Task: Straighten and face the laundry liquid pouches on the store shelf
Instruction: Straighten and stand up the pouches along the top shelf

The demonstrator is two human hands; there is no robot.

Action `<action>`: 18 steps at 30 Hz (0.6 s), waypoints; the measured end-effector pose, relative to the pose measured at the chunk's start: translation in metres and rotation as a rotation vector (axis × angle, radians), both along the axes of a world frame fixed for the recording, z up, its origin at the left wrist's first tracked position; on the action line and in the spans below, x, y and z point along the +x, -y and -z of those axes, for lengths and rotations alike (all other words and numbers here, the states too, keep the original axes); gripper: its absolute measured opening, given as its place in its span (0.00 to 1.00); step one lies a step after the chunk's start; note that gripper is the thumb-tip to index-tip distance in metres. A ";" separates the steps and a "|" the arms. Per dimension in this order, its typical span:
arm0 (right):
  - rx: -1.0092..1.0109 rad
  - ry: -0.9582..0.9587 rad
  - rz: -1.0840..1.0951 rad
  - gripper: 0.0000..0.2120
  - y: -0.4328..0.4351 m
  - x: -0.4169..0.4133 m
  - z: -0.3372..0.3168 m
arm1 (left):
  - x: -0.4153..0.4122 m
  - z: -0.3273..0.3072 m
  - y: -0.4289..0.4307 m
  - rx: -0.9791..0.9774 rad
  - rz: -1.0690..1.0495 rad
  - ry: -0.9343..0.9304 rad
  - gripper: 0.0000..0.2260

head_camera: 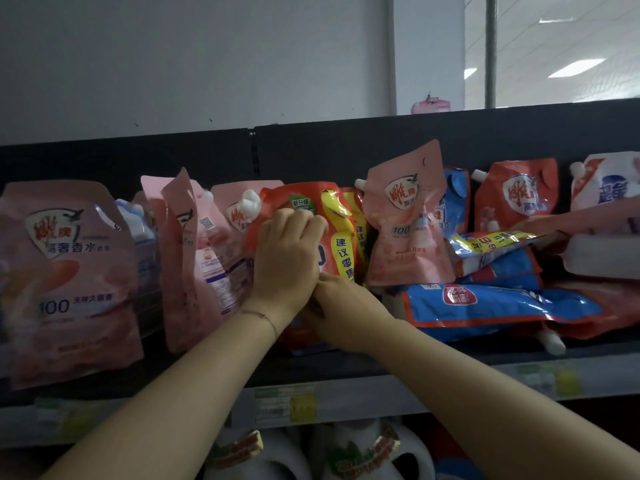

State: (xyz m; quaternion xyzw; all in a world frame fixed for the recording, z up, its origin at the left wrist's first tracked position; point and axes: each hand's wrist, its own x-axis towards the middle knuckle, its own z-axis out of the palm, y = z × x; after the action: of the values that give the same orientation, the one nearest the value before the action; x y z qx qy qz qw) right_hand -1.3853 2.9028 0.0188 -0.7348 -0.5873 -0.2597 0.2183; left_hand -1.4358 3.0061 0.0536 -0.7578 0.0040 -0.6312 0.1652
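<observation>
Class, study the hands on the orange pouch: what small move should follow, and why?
Probably ease the orange pouch upright, label forward: the left hand grips its upper front, the right hand is at its base, and it sits tilted among pink pouches.

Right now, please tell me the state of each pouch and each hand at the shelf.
orange pouch: upright, gripped
left hand: grips the orange pouch
right hand: at its base, fingers hidden
left pink pouch: upright, facing front
middle pink pouch: upright, turned sideways
blue pouch: lying flat
</observation>
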 end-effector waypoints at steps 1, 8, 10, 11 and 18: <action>0.021 -0.002 0.021 0.10 0.005 0.002 -0.001 | 0.003 -0.005 0.003 0.059 0.007 -0.039 0.07; 0.288 0.099 0.256 0.11 0.064 0.024 -0.013 | 0.028 -0.022 0.053 -0.038 0.084 -0.223 0.09; 0.301 0.093 0.263 0.11 0.084 0.037 -0.016 | 0.039 -0.017 0.066 -0.107 0.072 -0.264 0.08; 0.315 0.091 0.268 0.11 0.096 0.045 -0.017 | 0.046 -0.013 0.075 -0.153 0.068 -0.285 0.08; 0.287 -0.033 0.304 0.12 0.146 0.093 -0.030 | 0.090 -0.001 0.109 -0.580 0.062 -0.410 0.06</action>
State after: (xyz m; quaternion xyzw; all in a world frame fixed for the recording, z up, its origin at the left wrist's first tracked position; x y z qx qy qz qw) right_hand -1.2921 2.7568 0.0492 -0.7805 -0.4232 -0.3583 0.2886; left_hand -1.3458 2.8974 0.0542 -0.8836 -0.1195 -0.4455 -0.0803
